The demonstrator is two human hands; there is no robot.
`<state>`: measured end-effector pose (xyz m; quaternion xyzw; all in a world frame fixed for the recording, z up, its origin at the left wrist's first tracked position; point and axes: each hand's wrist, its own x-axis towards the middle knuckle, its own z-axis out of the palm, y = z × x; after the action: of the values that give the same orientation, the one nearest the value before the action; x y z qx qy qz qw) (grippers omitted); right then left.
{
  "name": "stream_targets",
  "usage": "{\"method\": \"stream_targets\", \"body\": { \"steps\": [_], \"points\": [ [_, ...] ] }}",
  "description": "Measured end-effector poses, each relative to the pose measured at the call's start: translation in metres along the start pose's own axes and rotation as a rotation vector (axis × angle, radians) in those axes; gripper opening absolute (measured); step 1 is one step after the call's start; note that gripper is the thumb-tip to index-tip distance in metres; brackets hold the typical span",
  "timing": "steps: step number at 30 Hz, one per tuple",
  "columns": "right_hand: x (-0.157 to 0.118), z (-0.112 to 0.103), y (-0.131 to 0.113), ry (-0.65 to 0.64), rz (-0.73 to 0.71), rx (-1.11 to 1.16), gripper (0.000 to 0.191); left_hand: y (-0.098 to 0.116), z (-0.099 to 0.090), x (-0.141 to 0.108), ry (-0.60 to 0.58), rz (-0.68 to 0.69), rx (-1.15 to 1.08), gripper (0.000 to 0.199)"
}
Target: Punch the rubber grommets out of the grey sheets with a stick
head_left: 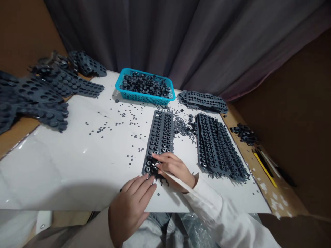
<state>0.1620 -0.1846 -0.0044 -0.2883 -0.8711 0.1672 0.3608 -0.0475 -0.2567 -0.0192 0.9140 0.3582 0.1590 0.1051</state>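
Observation:
A grey rubber sheet (161, 132) with rows of round ring-shaped parts lies lengthwise in front of me on the white table. My left hand (134, 196) rests at its near left corner, fingers stretched out and lying flat. Over the near end of the sheet, my right hand (174, 168) is closed around a long thin white tool (178, 181), whose shaft runs back along my wrist. Its exact kind is unclear. Beneath the right fingertips sits a dark tangled clump with stringy ends (161, 178), partly hidden by the hand.
A turquoise basket (144, 98) of small black parts stands at the back. Stacked sheets (219, 148) lie to the right, others (203, 100) behind them. Rubber pieces (38, 96) pile up at left. Tiny grey discs (182, 125) are scattered about. A yellow tool (265, 168) lies far right.

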Motion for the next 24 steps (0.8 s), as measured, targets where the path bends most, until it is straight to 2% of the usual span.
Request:
{"method": "stream_targets", "body": {
  "steps": [4,7,14,20,24],
  "points": [
    [0.0002,0.0024,-0.0027,-0.029,0.073,0.173,0.015,0.0002,-0.0021,0.001,-0.018,0.007,0.025,0.044],
    [0.0001,0.0033,-0.003,-0.062,0.071,0.177,0.016,0.0004,-0.0024,0.0013,-0.017,0.003,0.022,0.044],
    [-0.0001,0.0033,-0.0016,-0.039,0.078,0.22,0.017,-0.0003,-0.0016,0.0009,-0.013,0.007,0.014,0.045],
    [-0.0002,0.0036,-0.0005,-0.073,0.049,0.123,0.013,-0.0013,0.001,-0.0002,-0.007,0.005,0.017,0.045],
    [0.0007,0.0018,-0.0001,-0.117,-0.059,-0.063,0.01,-0.0052,0.0014,-0.0004,0.003,0.07,0.023,0.049]
  ]
}}
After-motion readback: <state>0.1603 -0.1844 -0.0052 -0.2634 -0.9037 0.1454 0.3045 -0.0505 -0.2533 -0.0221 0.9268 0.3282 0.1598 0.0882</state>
